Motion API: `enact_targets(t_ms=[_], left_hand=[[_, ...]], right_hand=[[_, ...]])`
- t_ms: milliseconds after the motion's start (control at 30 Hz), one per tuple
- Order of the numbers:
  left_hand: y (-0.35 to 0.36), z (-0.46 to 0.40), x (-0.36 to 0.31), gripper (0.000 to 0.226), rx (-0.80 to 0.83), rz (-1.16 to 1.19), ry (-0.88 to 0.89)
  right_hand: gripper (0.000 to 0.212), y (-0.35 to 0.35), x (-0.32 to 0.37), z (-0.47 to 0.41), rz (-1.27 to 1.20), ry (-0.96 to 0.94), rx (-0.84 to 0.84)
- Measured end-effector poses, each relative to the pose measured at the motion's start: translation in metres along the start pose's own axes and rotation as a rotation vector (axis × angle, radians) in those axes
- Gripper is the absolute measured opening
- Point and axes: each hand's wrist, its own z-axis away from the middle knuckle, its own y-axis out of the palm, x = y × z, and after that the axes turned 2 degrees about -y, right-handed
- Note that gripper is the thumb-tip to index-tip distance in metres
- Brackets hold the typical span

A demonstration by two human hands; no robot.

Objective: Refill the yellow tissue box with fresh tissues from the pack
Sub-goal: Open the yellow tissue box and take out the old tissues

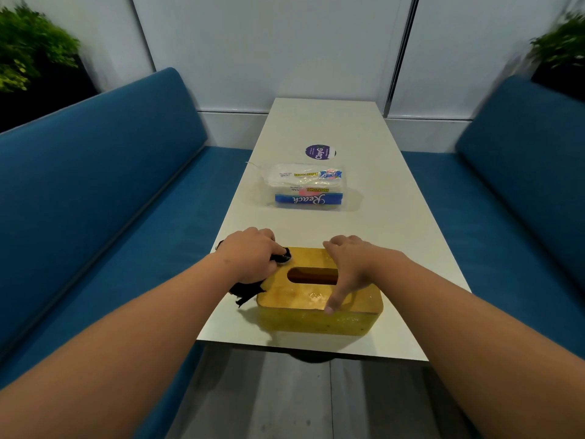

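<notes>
Yellow rectangular tissue box w/ wooden slotted lid (319, 299) at near table edge; looks rigid, light, slot empty; lift lid by its ends. Right hand (351, 264) spread over lid, thumb at front rim. Left hand (253, 255) grips black cloth (247, 289) at box's left end. Soft crinkly plastic tissue pack (305, 190) well apart, mid white table (395, 232).
</notes>
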Motion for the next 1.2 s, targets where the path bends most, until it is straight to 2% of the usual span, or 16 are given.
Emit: enact_targets(t_ms=[300, 467, 633, 767, 900, 1100, 1200], left_hand=[[-0.006, -0.018, -0.030, 0.040, -0.037, -0.096, 0.099], [-0.010, -0.016, -0.010, 0.040, -0.012, -0.160, 0.040], [-0.006, -0.019, -0.032, 0.039, -0.056, -0.161, 0.119], [-0.009, -0.018, -0.014, 0.039, -0.041, -0.218, 0.043], [-0.006, -0.021, -0.041, 0.038, -0.099, -0.202, 0.119], [-0.009, -0.017, -0.023, 0.038, -0.080, -0.245, 0.055], [-0.008, -0.018, -0.046, 0.037, -0.115, -0.227, 0.125]], right_hand=[[0.134, 0.008, -0.005, 0.001, -0.047, 0.009, 0.004], [0.133, 0.009, -0.007, 0.001, -0.064, 0.006, 0.000], [0.134, 0.009, -0.007, 0.001, -0.057, 0.003, -0.009], [0.133, 0.010, -0.007, 0.001, -0.066, 0.006, -0.009], [0.134, 0.010, -0.007, 0.001, -0.049, 0.007, -0.015], [0.133, 0.011, -0.008, 0.001, -0.076, 0.003, -0.013], [0.134, 0.011, -0.008, -0.001, -0.065, 0.005, -0.019]])
